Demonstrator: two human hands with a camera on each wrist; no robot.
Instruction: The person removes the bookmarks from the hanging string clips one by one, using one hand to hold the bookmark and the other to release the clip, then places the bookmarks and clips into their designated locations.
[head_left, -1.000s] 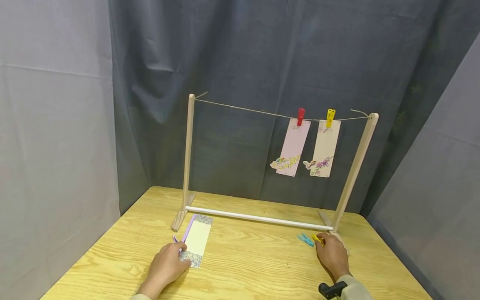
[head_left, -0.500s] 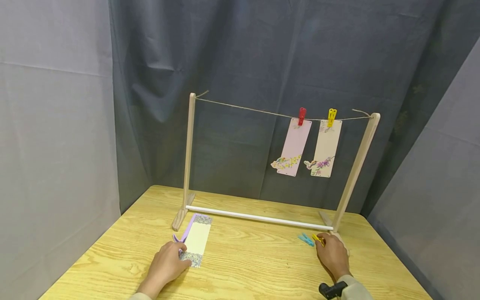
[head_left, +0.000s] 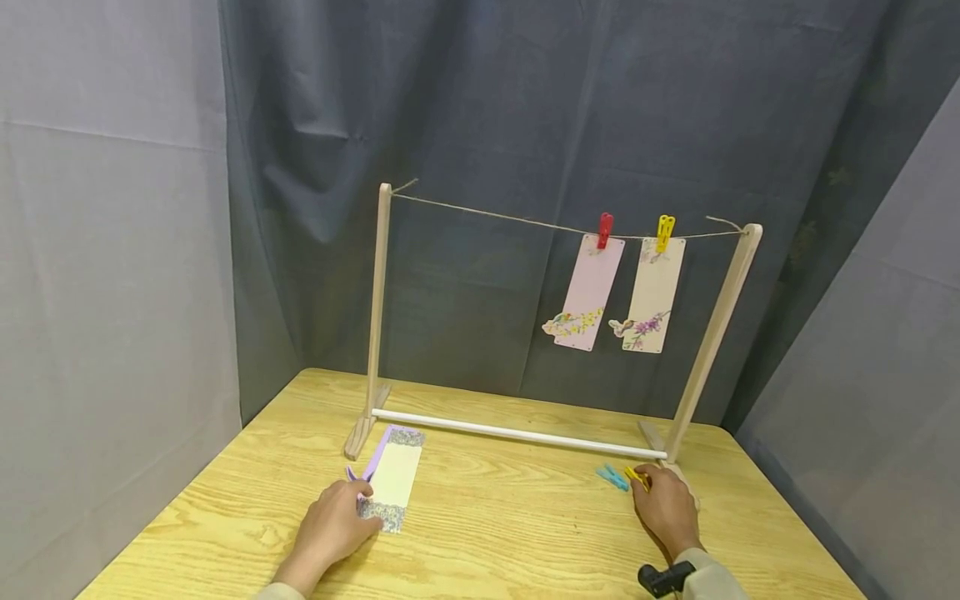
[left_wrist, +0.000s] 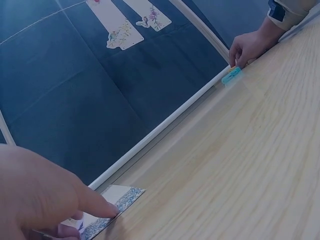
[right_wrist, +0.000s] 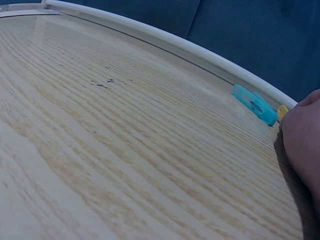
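My left hand (head_left: 335,527) is at the near end of a cream bookmark (head_left: 396,473) with blue-grey patterned ends, lying on the table. Its thumb and fingers grip the bookmark's lower edges; in the left wrist view one digit presses the patterned end (left_wrist: 129,199). A purple strip (head_left: 379,454) shows along the bookmark's left side, mostly covered. On the right, my right hand (head_left: 666,510) pinches a yellow clothespin (head_left: 635,477), largely hidden by the fingers. Just left of it lies a light blue clothespin (head_left: 613,477), also seen in the right wrist view.
A wooden frame with a white bottom bar (head_left: 517,435) and a string (head_left: 487,216) stands on the table (head_left: 495,533). A pink bookmark (head_left: 588,287) hangs from a red clothespin (head_left: 605,231), a cream one (head_left: 651,292) from a yellow clothespin (head_left: 665,233). Dark cloth (head_left: 465,108) hangs behind.
Both hands and the things under them stay in place. Only the head view shifts very slightly.
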